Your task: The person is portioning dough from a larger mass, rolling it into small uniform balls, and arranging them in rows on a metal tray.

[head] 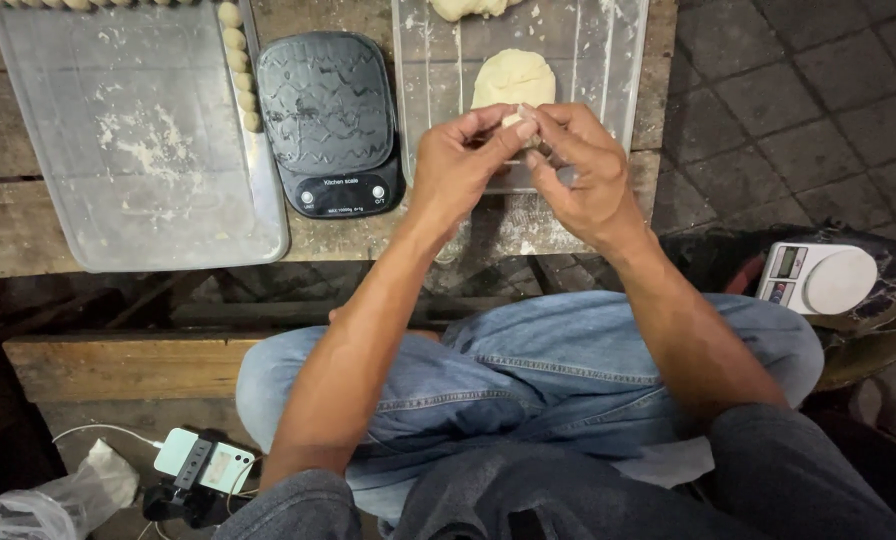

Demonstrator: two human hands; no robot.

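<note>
Head view. Both hands meet at upper centre of the frame, above the near edge of a clear plastic sheet (pixel 608 60) dusted with flour. The left hand (pixel 458 165) and the right hand (pixel 583 170) are each closed in a pinch on a small piece of dough (pixel 521 120), held between thumbs and fingertips; most of it is hidden by the fingers. Just beyond the hands a larger dough lump (pixel 513 78) lies on the sheet, and another dough mass (pixel 466 8) is cut off by the top edge.

Left of the sheet stands a black kitchen scale (pixel 330 120), its platform bare. At upper left a metal tray (pixel 143 215) under a floured plastic liner carries a row of small dough balls (pixel 238 65) along its right rim. A white scale (pixel 818 278) sits at right, off the wooden table (pixel 8 225).

Assessment: the step in hand appears to be shaping a pinched-off portion. The next move would call for an even, light squeeze and keeping the portion clear of the lump below.
</note>
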